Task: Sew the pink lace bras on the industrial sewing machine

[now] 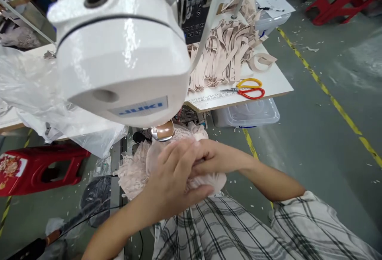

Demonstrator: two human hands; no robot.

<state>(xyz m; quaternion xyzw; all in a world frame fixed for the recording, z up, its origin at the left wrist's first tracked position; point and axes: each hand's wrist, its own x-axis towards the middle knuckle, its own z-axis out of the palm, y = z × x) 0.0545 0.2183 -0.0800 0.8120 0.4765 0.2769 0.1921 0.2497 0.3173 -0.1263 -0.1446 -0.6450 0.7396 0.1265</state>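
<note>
Red stool [32, 170] is sitting left of the machine [122, 65]. Cloth [133, 176] is bunching below the machine's head, apparently mid-handling; which stitching is done and which is left isn't showing. Left hand [174, 176] is reaching in below the machine, palm down, thumb spreading; right hand [215, 156] is meeting it from the right, fingers bending. Cannot tell whether either is gripping cloth. Strips [221, 57] are lying piled right of the machine.
</note>
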